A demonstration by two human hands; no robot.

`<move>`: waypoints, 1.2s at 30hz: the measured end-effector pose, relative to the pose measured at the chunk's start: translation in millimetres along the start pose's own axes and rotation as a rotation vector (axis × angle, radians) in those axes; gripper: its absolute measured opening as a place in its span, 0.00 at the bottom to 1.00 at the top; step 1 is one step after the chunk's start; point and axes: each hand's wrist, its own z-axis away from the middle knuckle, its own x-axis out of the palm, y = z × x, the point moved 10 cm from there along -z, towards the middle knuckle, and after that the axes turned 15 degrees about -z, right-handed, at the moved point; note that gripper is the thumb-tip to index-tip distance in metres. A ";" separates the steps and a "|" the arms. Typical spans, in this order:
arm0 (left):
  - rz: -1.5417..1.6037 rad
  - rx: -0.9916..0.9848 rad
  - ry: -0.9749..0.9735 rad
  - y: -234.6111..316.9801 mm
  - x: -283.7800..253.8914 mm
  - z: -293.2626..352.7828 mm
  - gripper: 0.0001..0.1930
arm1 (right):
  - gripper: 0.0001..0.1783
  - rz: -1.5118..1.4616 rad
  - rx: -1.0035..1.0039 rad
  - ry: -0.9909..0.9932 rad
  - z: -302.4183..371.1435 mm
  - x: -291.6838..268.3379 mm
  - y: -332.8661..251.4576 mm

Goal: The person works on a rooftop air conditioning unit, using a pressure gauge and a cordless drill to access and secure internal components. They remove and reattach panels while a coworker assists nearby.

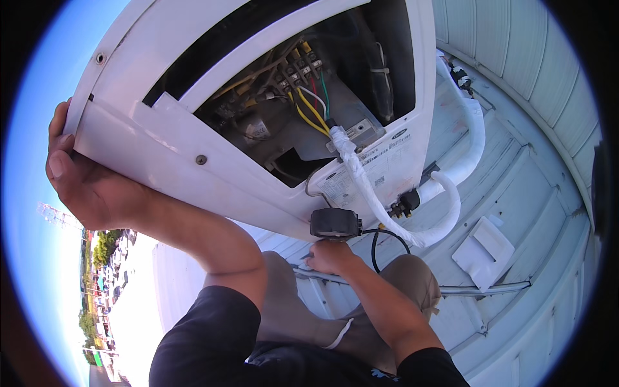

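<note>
dark sleeves [206,329] come in along the bottom of the frame, with bare arms reaching up from them. just past them, the person's knees are bent in tan pants [406,284].

the right hand [332,256] is low in the middle, just under a round black thing [334,222] that shows its edge. its fingers are curled in, but i cannot tell if it holds anything. a thin black hose [374,250] bends down beside it.

the big white metal box [138,132] fills the top of the frame, from the left to the middle. the left hand [84,184], at the left of the frame, has its fingers bent around the box's side edge and holds on to it.

the front of the box has an open hole. yellow wires [308,115], with white, red and green ones next to them, go up to a row of screws [300,72]. a white wrapped cord [358,171] comes out from there and loops to the right. a fat white pipe [474,122] curves behind it.

right of the middle, a flat white plate [477,258] lies on the pale metal roof [541,174]. a ribbed wall [503,32] stands at the upper right.

far off at the left are green trees [106,246], a thin tower [58,215] and blue sky [39,84].
</note>
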 end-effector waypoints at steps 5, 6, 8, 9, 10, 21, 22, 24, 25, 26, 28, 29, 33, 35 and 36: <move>0.000 0.051 -0.005 0.2 -6.4 -3.6 0.17 | 0.28 0.049 -0.065 0.016 2.9 -3.2 -8.4; 0.004 0.050 0.005 1.1 -7.7 -5.2 0.17 | 0.28 0.034 -0.115 0.042 2.9 -8.5 -15.1; 0.011 0.035 0.033 3.9 -10.3 -4.9 0.17 | 0.27 0.025 -0.176 0.099 9.6 -18.5 -23.7; 0.011 0.039 0.026 6.7 -8.6 -4.0 0.17 | 0.25 0.003 -0.174 0.094 12.6 -18.9 -26.1; 0.004 0.040 0.029 9.4 -8.0 -3.0 0.17 | 0.23 -0.008 -0.177 0.100 16.3 -20.2 -29.5; -0.126 0.096 0.099 26.9 -11.3 5.0 0.15 | 0.13 0.036 -0.641 0.485 37.4 -31.2 -47.1; -0.135 0.100 0.106 26.5 -13.2 4.5 0.14 | 0.13 0.043 -0.695 0.548 39.4 -29.7 -47.7; -0.116 0.093 0.097 25.0 -14.2 5.2 0.14 | 0.13 0.059 -0.708 0.578 39.5 -28.8 -44.2; -0.089 0.083 0.082 24.0 -13.1 6.3 0.14 | 0.14 0.070 -0.669 0.546 36.0 -27.3 -43.9; -0.060 0.074 0.066 23.2 -11.4 6.8 0.14 | 0.14 0.089 -0.558 0.466 27.5 -23.6 -40.6; -0.095 0.126 0.034 28.0 -5.9 7.7 0.14 | 0.27 0.043 -0.273 0.139 9.0 -9.7 -21.7; -0.117 0.156 0.015 30.6 -2.4 8.2 0.14 | 0.33 0.016 -0.131 -0.003 7.8 -1.6 -12.0; -0.026 0.102 0.041 22.8 -2.2 9.7 0.14 | 0.32 -0.014 -0.075 -0.025 16.0 -11.2 -19.1; -0.015 0.099 0.035 21.2 -2.1 9.6 0.14 | 0.31 0.020 -0.091 0.003 16.2 -12.6 -21.7; -0.018 0.096 0.039 20.2 -3.1 9.2 0.14 | 0.30 0.017 -0.088 0.021 15.6 -12.4 -20.5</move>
